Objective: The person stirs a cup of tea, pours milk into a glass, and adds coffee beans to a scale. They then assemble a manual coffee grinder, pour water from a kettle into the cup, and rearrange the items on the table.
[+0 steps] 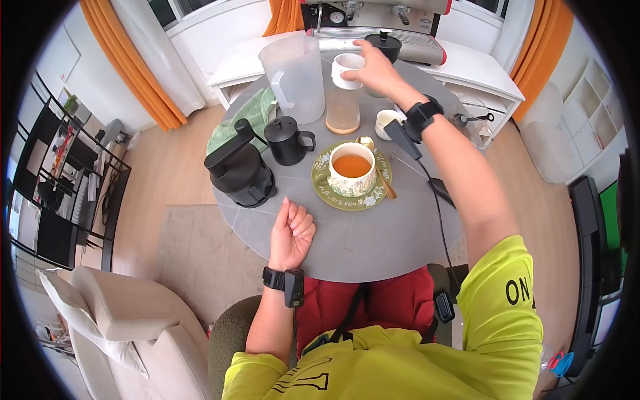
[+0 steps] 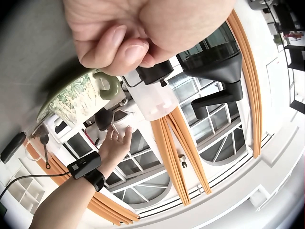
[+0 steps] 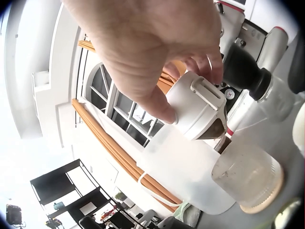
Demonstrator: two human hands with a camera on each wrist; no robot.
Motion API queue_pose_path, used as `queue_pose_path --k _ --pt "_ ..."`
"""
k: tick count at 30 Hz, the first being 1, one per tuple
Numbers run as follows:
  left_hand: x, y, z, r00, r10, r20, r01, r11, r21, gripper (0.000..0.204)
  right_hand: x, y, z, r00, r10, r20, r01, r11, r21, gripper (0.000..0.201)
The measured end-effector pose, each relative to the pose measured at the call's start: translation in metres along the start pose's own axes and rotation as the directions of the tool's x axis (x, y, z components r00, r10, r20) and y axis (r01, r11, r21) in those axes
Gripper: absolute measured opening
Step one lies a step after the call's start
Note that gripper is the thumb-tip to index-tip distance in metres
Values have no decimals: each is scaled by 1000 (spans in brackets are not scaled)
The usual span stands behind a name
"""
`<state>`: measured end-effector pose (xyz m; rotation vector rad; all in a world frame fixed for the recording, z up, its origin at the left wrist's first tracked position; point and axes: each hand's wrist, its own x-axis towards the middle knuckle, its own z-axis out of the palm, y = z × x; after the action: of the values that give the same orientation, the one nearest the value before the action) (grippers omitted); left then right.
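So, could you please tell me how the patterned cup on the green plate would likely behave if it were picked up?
The patterned cup is probably rigid and may be fragile, as it looks like glazed ceramic. The amber liquid inside likely adds weight and could slosh out if it tilts, since the top is open.

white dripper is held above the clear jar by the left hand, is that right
Not quite: the head view shows the right hand, not the left hand, holding the white dripper above the clear jar.
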<state>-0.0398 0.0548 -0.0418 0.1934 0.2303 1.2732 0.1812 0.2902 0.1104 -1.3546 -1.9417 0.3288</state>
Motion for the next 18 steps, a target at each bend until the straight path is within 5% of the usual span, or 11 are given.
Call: queue_pose_path --k 7,18 --pt "1 0 -1 1000 -4 1 4 1000 13 37 -31 25 -45 999 52 -5 -52 999 10 85" --pt "1 0 -2 1000 0 7 0 1000 2 36 -73 62 -35 985 120 120 -108 989 -97 85"
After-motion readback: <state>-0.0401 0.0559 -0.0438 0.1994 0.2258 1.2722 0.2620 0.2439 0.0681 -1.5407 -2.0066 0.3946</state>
